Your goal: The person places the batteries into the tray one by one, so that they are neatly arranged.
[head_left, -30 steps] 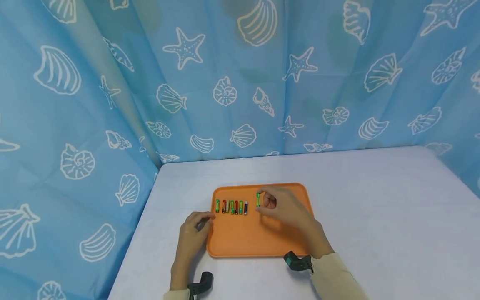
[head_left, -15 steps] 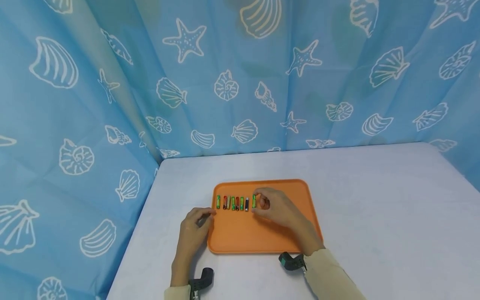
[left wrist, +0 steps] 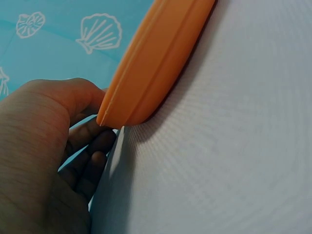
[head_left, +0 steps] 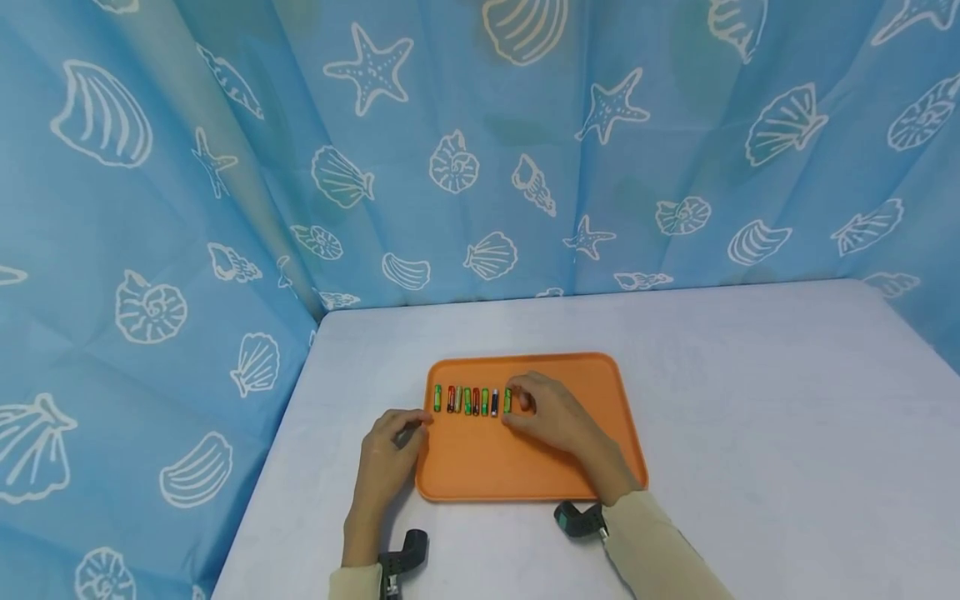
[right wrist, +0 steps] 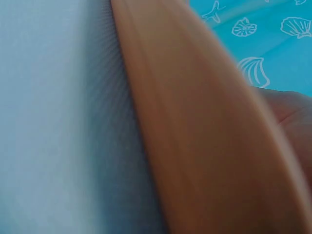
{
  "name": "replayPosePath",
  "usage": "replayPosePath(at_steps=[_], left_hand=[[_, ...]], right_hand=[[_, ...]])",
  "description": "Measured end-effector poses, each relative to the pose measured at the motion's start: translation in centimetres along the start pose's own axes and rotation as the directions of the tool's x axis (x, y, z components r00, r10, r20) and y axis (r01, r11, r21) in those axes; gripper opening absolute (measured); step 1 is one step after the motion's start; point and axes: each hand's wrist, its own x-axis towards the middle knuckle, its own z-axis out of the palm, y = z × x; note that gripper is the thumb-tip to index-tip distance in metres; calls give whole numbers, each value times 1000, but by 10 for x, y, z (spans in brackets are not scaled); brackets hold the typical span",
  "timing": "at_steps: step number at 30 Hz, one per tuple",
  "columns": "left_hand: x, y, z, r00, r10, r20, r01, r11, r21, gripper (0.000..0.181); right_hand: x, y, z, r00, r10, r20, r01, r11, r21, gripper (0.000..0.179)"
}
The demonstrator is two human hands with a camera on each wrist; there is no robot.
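Observation:
On the orange tray (head_left: 510, 475), a row of small batteries lies upright in the head view. My right hand (head_left: 551, 415) pinches a green battery (head_left: 507, 400) between thumb and fingers at the row's right end. Just left of it is a dark battery (head_left: 495, 402) with a pale tip. Further left come green and red ones, ending with a green battery (head_left: 437, 398) set slightly apart. At the tray's left edge, my left hand (head_left: 386, 458) holds the rim with thumb and fingers. The right wrist view shows the tray's side hiding most of the right hand (right wrist: 295, 122).
The tray stands on a white-covered table (head_left: 750, 417). A blue curtain (head_left: 420, 167) with shell and starfish prints hangs behind the table and along its left side. Dark wrist cameras sit on both wrists, the right one (head_left: 577, 520) close by the tray's front edge.
My right hand has moved left with the green battery, bringing it close beside the dark battery. The left hand stays at the tray's rim. The head view has tilted slightly.

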Motion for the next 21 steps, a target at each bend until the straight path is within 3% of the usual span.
replayPosePath(at_steps=[21], left_hand=[[-1,5,-3,1000,11,13,-11,1000,-20,13]], right_hand=[[1,7,5,998,-42,-38,42,999,-18,33]])
